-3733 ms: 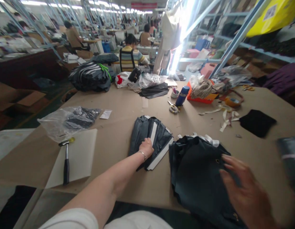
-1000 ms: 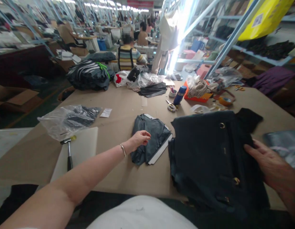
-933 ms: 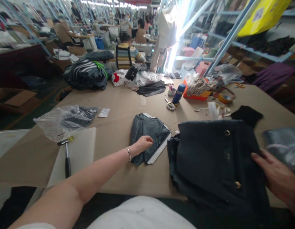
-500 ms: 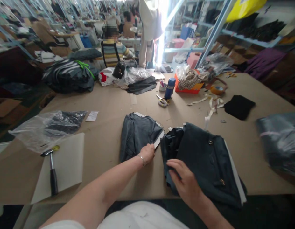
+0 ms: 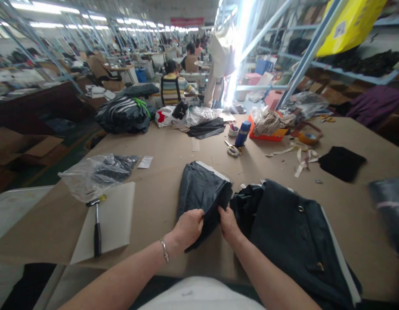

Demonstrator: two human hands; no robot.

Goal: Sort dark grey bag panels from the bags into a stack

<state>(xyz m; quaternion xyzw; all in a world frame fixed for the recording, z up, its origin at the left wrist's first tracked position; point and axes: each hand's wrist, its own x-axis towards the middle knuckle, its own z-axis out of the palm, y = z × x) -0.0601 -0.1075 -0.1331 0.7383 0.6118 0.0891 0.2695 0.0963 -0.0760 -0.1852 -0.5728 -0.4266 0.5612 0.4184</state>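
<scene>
1. The left hand pinches the near edge of a folded dark garment; its fingers are closed on the cloth, and a thin bracelet circles the wrist.
2. The right hand grips the same near edge just beside the left, fingers closed on the fabric at the garment's near right corner.
3. The folded dark garment lies flat on the bench, in the middle of the view, straight ahead of the person at 12 o'clock. A pale strip runs along its far right edge.
4. At 3 o'clock from the garment, touching it, lies a larger dark piece with small metal rings and a light band down its right side.
5. At 9 o'clock, well apart, a hammer rests on a pale sheet.
6. At 10 o'clock from the garment sits a clear plastic bag with dark cloth inside.
7. Toward 1 o'clock, farther up the bench, stand a blue bottle and an orange tray carrying checked fabric.
8. At 2 o'clock a black cloth patch lies near loose pale strips.
9. Beyond the far edge of the bench a person in a striped top sits facing away.
</scene>
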